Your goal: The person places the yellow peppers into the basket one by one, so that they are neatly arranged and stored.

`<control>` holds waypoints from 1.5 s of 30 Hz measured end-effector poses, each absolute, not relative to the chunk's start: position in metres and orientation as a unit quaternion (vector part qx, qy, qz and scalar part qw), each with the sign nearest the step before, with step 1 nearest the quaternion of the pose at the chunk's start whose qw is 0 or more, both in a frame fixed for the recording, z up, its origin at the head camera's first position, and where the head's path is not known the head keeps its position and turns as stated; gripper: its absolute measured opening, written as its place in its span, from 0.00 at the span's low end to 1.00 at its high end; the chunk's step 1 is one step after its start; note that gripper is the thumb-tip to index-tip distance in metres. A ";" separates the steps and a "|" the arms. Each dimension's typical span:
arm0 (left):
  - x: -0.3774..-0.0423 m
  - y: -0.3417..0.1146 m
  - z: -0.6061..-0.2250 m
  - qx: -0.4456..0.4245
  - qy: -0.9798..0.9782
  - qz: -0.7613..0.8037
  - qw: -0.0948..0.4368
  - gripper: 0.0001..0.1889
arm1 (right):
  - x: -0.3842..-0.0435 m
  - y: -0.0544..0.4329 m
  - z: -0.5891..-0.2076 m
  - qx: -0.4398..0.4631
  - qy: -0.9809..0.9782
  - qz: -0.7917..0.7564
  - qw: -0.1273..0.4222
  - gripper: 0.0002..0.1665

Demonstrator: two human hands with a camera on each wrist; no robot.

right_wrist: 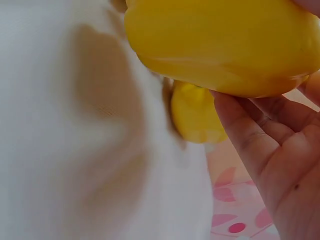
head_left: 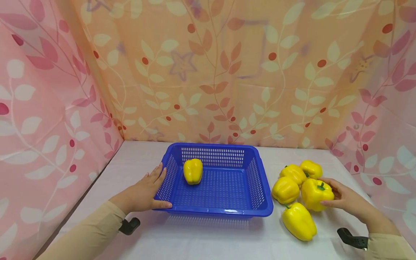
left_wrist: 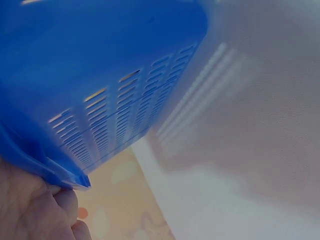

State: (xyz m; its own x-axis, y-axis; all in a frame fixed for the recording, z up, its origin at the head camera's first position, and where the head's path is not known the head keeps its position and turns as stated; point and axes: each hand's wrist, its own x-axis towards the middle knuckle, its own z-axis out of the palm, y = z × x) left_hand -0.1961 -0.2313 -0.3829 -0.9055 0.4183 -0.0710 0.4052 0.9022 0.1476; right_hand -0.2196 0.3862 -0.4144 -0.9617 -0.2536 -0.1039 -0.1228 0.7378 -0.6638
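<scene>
A blue plastic basket [head_left: 221, 211] with slotted walls stands in the middle of the table, and one yellow bell pepper [head_left: 193, 171] lies inside, toward its left. My left hand [head_left: 144, 192] rests on the basket's left front corner, fingers spread along the left rim and thumb on the front rim. To the right of the basket, my right hand [head_left: 347, 199] holds a yellow bell pepper [right_wrist: 225, 45] with a green stem, thumb in front and fingers around its far side. Beside it sit more yellow bell peppers [head_left: 285, 190], with one [head_left: 299, 221] lying nearest me.
A white cloth [head_left: 208, 240] covers the table. Behind it hangs an orange leaf-patterned curtain [head_left: 208, 72], with pink patterned curtains [head_left: 39, 126] at both sides. Each wrist wears a black strap mount [head_left: 352, 239].
</scene>
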 end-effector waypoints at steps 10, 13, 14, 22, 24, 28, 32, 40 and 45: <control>-0.195 -0.230 -0.382 0.207 0.975 0.065 0.054 0.64 | -0.221 0.381 -0.392 -0.120 0.925 -0.355 0.066 0.43; -0.195 -0.230 -0.381 0.204 0.975 0.068 0.057 0.63 | -0.222 0.375 -0.385 -0.131 0.919 -0.367 0.061 0.43; -0.195 -0.230 -0.380 0.203 0.975 0.068 0.058 0.63 | -0.222 0.373 -0.382 -0.134 0.917 -0.370 0.060 0.42; -0.194 -0.229 -0.380 0.199 0.976 0.067 0.061 0.64 | -0.234 0.349 -0.362 -0.160 0.920 -0.356 0.046 0.39; -0.194 -0.229 -0.381 0.198 0.976 0.066 0.060 0.64 | -0.238 0.342 -0.358 -0.166 0.919 -0.356 0.043 0.37; -0.195 -0.230 -0.381 0.200 0.976 0.067 0.057 0.63 | -0.247 0.326 -0.348 -0.172 0.917 -0.356 0.041 0.36; -0.195 -0.230 -0.382 0.201 0.976 0.066 0.056 0.63 | -0.253 0.307 -0.337 -0.182 0.918 -0.350 0.043 0.36; -0.195 -0.229 -0.382 0.198 0.976 0.067 0.059 0.64 | -0.266 0.275 -0.327 -0.189 0.901 -0.384 0.068 0.38; -0.195 -0.229 -0.381 0.200 0.976 0.067 0.057 0.63 | -0.276 0.258 -0.327 -0.203 0.893 -0.393 0.077 0.39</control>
